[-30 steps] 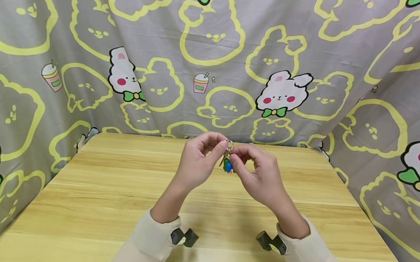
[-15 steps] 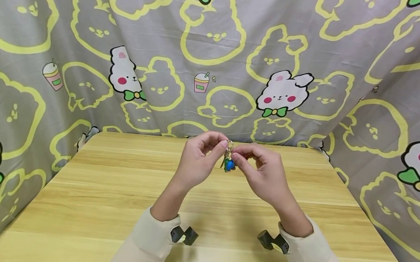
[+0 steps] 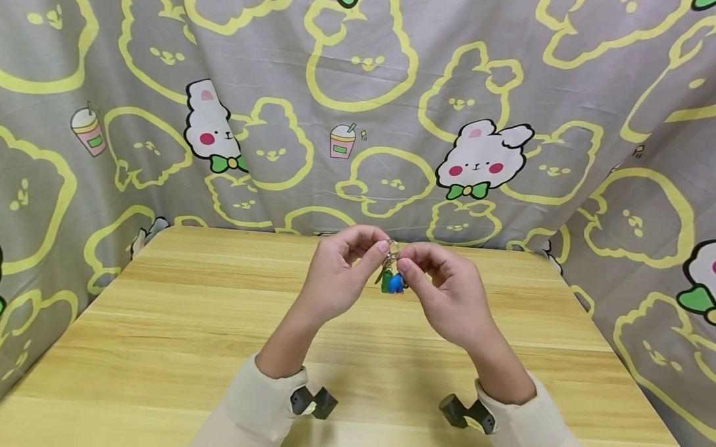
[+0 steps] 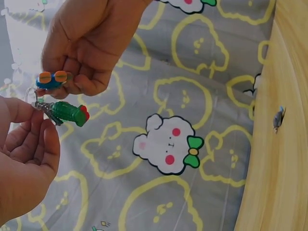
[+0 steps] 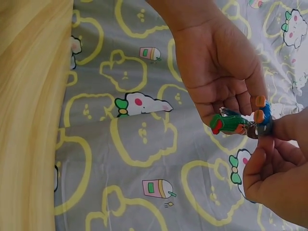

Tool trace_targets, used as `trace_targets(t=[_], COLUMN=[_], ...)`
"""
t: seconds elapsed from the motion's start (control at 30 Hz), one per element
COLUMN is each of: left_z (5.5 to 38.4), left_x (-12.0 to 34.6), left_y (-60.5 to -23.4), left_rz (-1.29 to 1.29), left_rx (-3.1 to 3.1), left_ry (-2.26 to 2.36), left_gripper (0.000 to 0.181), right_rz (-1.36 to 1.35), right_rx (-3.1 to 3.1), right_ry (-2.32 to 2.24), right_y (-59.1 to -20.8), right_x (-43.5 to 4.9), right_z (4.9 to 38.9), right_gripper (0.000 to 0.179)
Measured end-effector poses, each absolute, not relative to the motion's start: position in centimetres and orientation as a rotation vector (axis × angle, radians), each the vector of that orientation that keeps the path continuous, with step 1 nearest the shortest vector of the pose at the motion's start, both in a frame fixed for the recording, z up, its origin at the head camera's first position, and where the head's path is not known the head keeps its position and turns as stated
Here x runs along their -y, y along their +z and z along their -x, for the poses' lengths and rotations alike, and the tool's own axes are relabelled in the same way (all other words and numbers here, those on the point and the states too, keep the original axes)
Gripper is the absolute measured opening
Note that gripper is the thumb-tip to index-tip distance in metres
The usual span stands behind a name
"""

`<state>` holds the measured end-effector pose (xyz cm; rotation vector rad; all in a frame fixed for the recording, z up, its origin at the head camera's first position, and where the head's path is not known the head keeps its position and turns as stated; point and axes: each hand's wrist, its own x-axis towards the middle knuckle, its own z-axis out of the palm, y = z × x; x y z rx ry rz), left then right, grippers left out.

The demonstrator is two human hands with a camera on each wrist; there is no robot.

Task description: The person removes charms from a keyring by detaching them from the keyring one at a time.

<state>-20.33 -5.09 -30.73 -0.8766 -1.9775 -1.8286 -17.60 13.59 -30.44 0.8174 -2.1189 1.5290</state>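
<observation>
Above the table, both hands hold a small keychain with a metal key ring (image 3: 394, 247). My left hand (image 3: 341, 273) pinches the ring side between thumb and forefinger. Below it dangles a green charm (image 4: 70, 113) with a red end, beside some small metal pieces (image 4: 51, 114). Thumb and fingertips of my right hand (image 3: 452, 296) pinch the blue charm (image 3: 396, 284), which has two orange foot-like parts (image 5: 259, 116). The fingers partly hide where the blue charm joins the ring.
A light wood table (image 3: 160, 335) lies under the hands. Behind it and at both sides hangs a grey curtain (image 3: 293, 68) with cartoon prints. In the left wrist view a small dark shape (image 4: 278, 119) shows on the wood, too small to identify. Each cuff carries a black camera (image 3: 313, 402).
My right hand has shifted slightly to the right, and the blue charm now sits farther right of the green one. The left hand stays nearly still on the ring.
</observation>
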Motion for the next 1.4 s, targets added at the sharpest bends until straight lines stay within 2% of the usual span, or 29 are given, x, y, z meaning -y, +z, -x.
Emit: trace_targets(t=[0.23, 0.47, 0.93, 1.07, 1.27, 1.4], left_z=[20.4, 20.7, 21.0, 20.9, 21.0, 21.0], left_x=[5.0, 5.3, 5.4, 5.5, 5.7, 5.7], left_y=[-30.8, -31.0, -31.1, -31.0, -30.9, -30.9], left_rz=[0.942, 1.028, 1.124, 1.114, 1.091, 1.088], left_rx=[1.969, 1.952, 1.959, 1.986, 2.025, 2.030], left_ry=[-1.779, -1.666, -1.692, -1.675, -1.645, -1.662], left_gripper=[0.012, 0.007, 0.006, 0.006, 0.008, 0.007], right_rz=[-0.855, -0.851, -0.891, -0.909, -0.934, -0.935], right_rx=[2.164, 2.203, 2.143, 2.071, 1.924, 1.874], right_ry=[1.348, 1.183, 1.052, 0.951, 0.679, 0.631], right_y=[-30.3, -30.2, -30.1, -30.2, -30.4, -30.6], right_x=[-13.5, -13.5, -13.4, -13.2, -12.8, -12.7], right_z=[17.4, 17.2, 16.8, 17.0, 17.7, 18.0], right_gripper=[0.008, 0.009, 0.009, 0.003, 0.024, 0.028])
